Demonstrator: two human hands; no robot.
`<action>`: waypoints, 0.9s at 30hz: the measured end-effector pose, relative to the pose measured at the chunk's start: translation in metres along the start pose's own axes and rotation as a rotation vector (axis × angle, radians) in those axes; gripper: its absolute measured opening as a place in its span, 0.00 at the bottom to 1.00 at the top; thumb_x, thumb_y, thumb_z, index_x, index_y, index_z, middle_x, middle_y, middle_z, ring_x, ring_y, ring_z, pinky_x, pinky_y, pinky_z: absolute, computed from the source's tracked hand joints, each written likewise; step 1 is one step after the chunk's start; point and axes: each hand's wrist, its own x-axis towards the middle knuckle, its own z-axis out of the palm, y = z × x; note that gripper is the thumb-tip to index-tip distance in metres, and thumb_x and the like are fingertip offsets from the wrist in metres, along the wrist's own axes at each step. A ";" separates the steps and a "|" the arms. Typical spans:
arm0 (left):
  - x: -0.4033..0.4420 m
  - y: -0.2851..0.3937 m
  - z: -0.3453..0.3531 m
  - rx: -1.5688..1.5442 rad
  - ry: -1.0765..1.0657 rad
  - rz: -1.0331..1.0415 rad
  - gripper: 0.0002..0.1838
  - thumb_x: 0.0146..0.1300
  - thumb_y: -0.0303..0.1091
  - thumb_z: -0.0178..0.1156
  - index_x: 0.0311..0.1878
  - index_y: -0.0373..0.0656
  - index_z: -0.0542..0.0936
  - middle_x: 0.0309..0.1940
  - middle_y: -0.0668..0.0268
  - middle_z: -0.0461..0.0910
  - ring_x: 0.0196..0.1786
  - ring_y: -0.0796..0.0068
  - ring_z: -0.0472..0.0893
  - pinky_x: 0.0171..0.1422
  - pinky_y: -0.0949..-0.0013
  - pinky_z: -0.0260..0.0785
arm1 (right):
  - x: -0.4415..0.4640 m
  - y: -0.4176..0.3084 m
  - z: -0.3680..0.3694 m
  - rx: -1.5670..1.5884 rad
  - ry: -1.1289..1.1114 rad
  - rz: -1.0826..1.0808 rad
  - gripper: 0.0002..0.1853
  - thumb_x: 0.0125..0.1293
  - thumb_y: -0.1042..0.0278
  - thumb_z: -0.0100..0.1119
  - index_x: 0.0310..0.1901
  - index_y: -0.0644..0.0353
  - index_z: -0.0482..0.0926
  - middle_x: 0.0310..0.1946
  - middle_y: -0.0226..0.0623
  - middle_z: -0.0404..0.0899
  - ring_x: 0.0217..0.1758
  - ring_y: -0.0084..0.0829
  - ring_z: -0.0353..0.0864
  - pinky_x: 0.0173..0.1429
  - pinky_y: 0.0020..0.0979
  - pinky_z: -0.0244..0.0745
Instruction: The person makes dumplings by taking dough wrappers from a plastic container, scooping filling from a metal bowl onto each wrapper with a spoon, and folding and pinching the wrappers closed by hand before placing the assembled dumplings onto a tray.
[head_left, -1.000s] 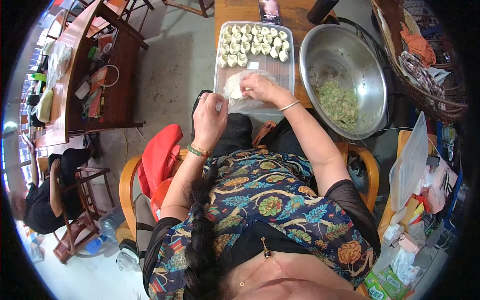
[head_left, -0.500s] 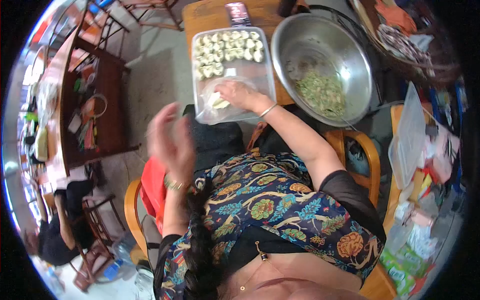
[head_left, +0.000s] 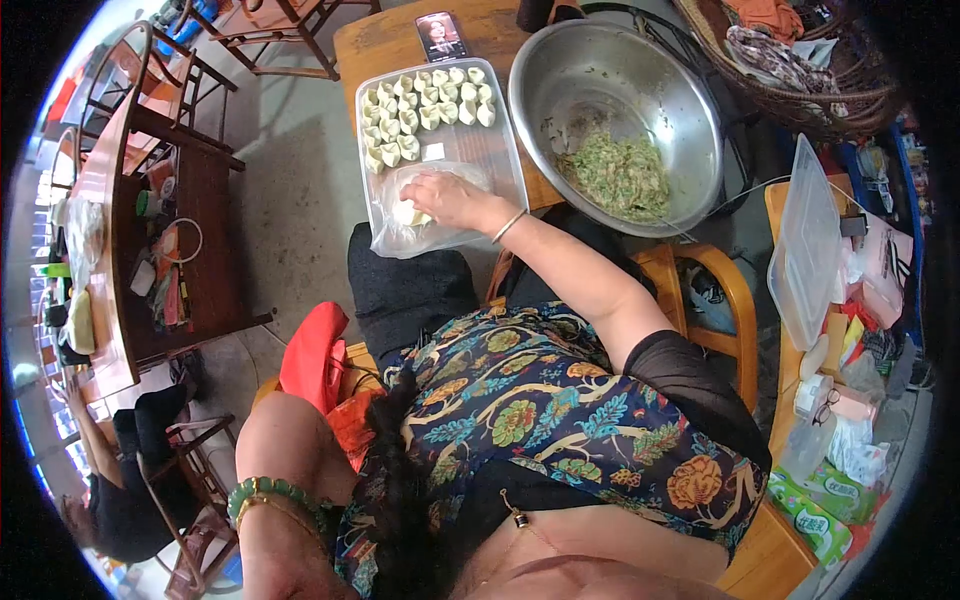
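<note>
My right hand (head_left: 445, 198) reaches over a clear plastic bag (head_left: 465, 175) at the near end of a plastic tray (head_left: 500, 160). Its fingers are bent down onto a pale dough wrapper (head_left: 408, 213), mostly covered by the fingers. Rows of folded dumplings (head_left: 430, 95) fill the far part of the tray. To the right is a big steel bowl (head_left: 690, 110) with greenish minced filling (head_left: 620, 178). My left arm is folded back at lower left with a green bead bracelet on the wrist; my left hand (head_left: 285, 572) is cut off by the bottom edge, fingers hidden.
A phone (head_left: 440, 37) lies on the wooden table (head_left: 365, 38) behind the tray. A wicker basket (head_left: 800, 105) stands at upper right, and a clear lid (head_left: 805, 250) leans on the right. Another person (head_left: 125, 490) sits at lower left by a brown desk (head_left: 205, 240).
My left hand has swung from beside the tray back toward me, down to the bottom edge. My right hand stays at the bag and wrapper. The whole view has shifted slightly.
</note>
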 end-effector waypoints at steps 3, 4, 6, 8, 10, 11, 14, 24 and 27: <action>0.002 0.002 -0.006 -0.076 0.064 0.078 0.24 0.71 0.40 0.43 0.59 0.29 0.72 0.61 0.45 0.69 0.67 0.51 0.67 0.71 0.50 0.60 | -0.001 0.000 0.000 0.042 0.059 -0.002 0.11 0.58 0.76 0.60 0.44 0.60 0.80 0.39 0.47 0.82 0.47 0.47 0.83 0.55 0.43 0.78; 0.000 0.005 -0.010 -0.103 0.081 0.103 0.24 0.71 0.39 0.43 0.60 0.29 0.71 0.62 0.45 0.68 0.68 0.51 0.66 0.72 0.50 0.59 | -0.002 0.001 -0.001 0.042 0.055 -0.001 0.11 0.58 0.76 0.60 0.44 0.60 0.80 0.39 0.47 0.82 0.47 0.47 0.83 0.55 0.43 0.78; 0.008 0.011 -0.020 -0.149 0.109 0.159 0.23 0.71 0.38 0.42 0.61 0.29 0.70 0.63 0.45 0.66 0.69 0.51 0.64 0.73 0.50 0.57 | -0.002 0.000 -0.002 0.041 0.021 0.005 0.11 0.60 0.73 0.62 0.45 0.61 0.80 0.39 0.43 0.81 0.48 0.44 0.81 0.57 0.41 0.76; 0.012 0.012 -0.006 -0.191 0.136 0.227 0.23 0.72 0.37 0.41 0.62 0.29 0.69 0.64 0.45 0.65 0.70 0.51 0.63 0.74 0.49 0.56 | -0.001 -0.003 -0.005 0.032 0.006 -0.001 0.11 0.60 0.74 0.62 0.45 0.61 0.80 0.40 0.43 0.81 0.49 0.44 0.81 0.57 0.41 0.75; 0.018 0.019 0.000 -0.240 0.163 0.299 0.23 0.72 0.35 0.41 0.63 0.28 0.68 0.66 0.45 0.63 0.71 0.51 0.61 0.75 0.49 0.54 | -0.001 -0.003 -0.008 0.017 -0.003 -0.006 0.12 0.59 0.74 0.63 0.45 0.61 0.80 0.40 0.43 0.81 0.49 0.43 0.81 0.58 0.40 0.75; 0.021 0.020 0.002 -0.265 0.175 0.333 0.23 0.72 0.35 0.40 0.63 0.28 0.68 0.66 0.45 0.62 0.71 0.51 0.60 0.75 0.48 0.53 | -0.001 -0.004 -0.008 0.016 0.023 -0.018 0.11 0.58 0.75 0.62 0.44 0.61 0.80 0.40 0.44 0.82 0.49 0.45 0.82 0.57 0.42 0.76; 0.031 0.025 0.017 -0.343 0.208 0.430 0.23 0.72 0.33 0.39 0.65 0.28 0.66 0.68 0.45 0.60 0.73 0.50 0.58 0.77 0.47 0.51 | -0.001 -0.004 -0.006 0.009 0.043 -0.035 0.12 0.56 0.75 0.63 0.43 0.61 0.79 0.40 0.46 0.82 0.49 0.46 0.82 0.57 0.43 0.76; 0.048 0.037 0.028 -0.612 0.364 0.708 0.24 0.73 0.27 0.35 0.70 0.27 0.61 0.74 0.44 0.52 0.78 0.50 0.50 0.81 0.45 0.43 | -0.002 0.002 -0.005 0.000 -0.008 -0.112 0.15 0.53 0.72 0.70 0.43 0.60 0.79 0.38 0.43 0.82 0.49 0.46 0.81 0.57 0.43 0.75; 0.053 0.041 0.030 -0.675 0.409 0.790 0.25 0.74 0.25 0.34 0.71 0.27 0.60 0.76 0.44 0.50 0.80 0.49 0.48 0.83 0.44 0.40 | 0.000 0.005 -0.002 0.085 -0.054 0.011 0.12 0.57 0.73 0.65 0.43 0.61 0.80 0.41 0.43 0.81 0.50 0.45 0.80 0.59 0.43 0.74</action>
